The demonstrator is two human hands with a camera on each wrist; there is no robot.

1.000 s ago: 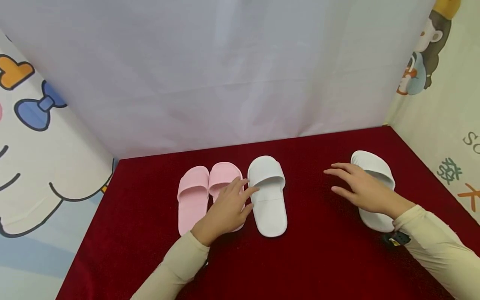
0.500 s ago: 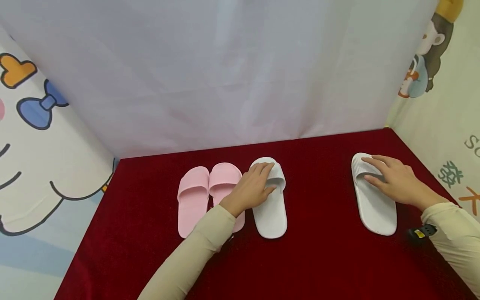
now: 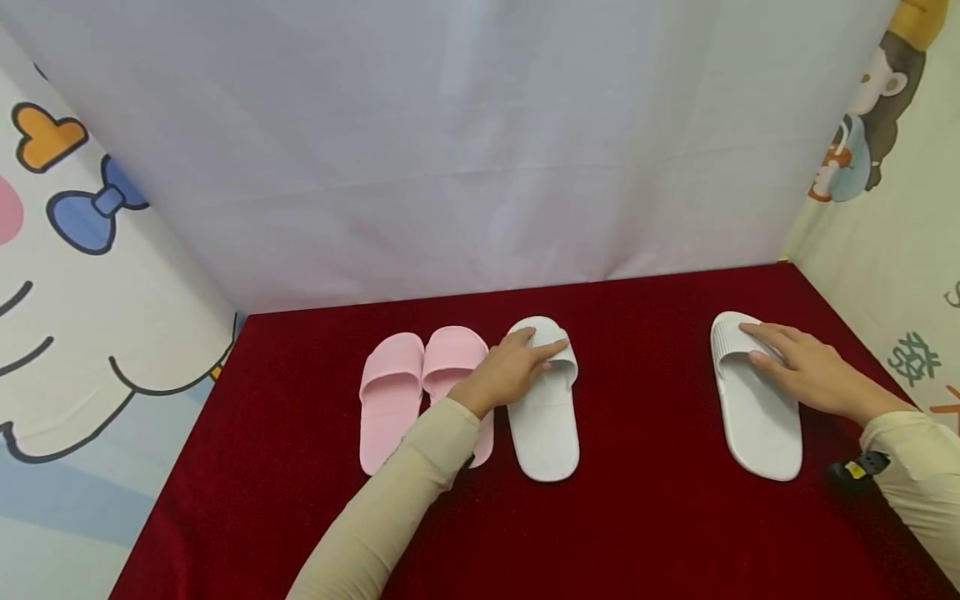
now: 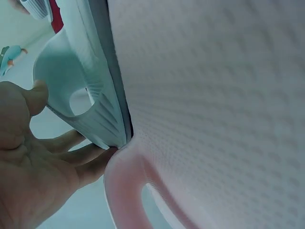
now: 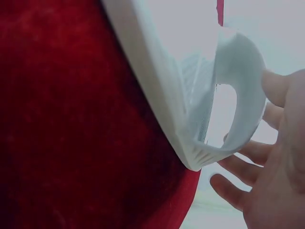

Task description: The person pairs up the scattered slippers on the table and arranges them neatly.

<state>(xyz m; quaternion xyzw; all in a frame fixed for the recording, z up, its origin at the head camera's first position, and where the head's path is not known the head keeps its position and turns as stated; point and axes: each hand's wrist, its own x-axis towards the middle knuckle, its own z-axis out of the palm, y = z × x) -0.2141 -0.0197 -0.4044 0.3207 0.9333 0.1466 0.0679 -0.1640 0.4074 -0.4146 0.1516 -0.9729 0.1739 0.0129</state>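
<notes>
In the head view my left hand (image 3: 504,375) lies over the strap of a white slipper (image 3: 546,442) on the red cloth. The left wrist view shows its thumb (image 4: 40,95) at the strap edge and its fingers along the strap's ribbed side. My right hand (image 3: 813,375) reaches over the strap of a second white slipper (image 3: 761,429) at the right. In the right wrist view its thumb (image 5: 275,86) is right at that strap, with the other fingers spread loosely beside it. Both slippers lie flat, toes away from me.
Two pink slippers, the left one (image 3: 390,417) and the right one (image 3: 453,350), stand side by side left of the white ones. My left forearm partly covers the right pink one. A pale curtain (image 3: 487,167) hangs behind the red cloth (image 3: 637,517), with printed sheets at both sides.
My left hand has moved right, from over the pink slipper onto the white slipper's strap. My right hand has moved right onto the other white slipper's strap. The slippers have stayed in place.
</notes>
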